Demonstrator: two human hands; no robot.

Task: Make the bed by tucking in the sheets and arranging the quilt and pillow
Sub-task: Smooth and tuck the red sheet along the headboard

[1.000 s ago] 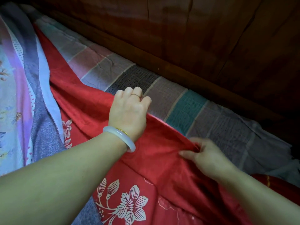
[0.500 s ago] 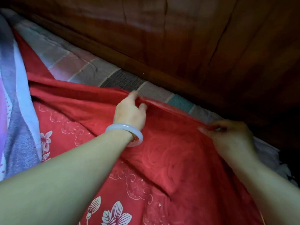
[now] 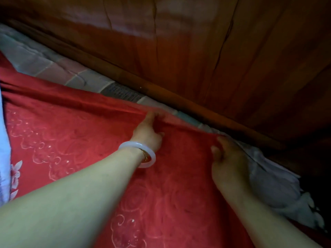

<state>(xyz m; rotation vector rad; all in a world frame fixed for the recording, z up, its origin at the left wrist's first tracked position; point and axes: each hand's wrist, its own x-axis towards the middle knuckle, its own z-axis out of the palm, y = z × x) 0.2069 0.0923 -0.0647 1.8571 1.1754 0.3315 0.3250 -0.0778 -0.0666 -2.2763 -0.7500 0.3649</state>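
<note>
- Gripping edge of red quilt (image 3: 71, 133) with left hand (image 3: 148, 134), fingers curled round fold.
- Pinching same edge with right hand (image 3: 228, 160), fingers bent.
- Held just beside wooden board (image 3: 197, 59), over checked sheet (image 3: 59, 72).

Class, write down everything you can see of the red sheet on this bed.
The red sheet is a glossy, satin-like cloth with pale rose and swirl patterns and a white flower print at its left. It lies spread over the checked sheet, its far edge pulled taut near the wooden board. The left hand and right hand each grip that edge; folds run leftward from the left hand.
</note>
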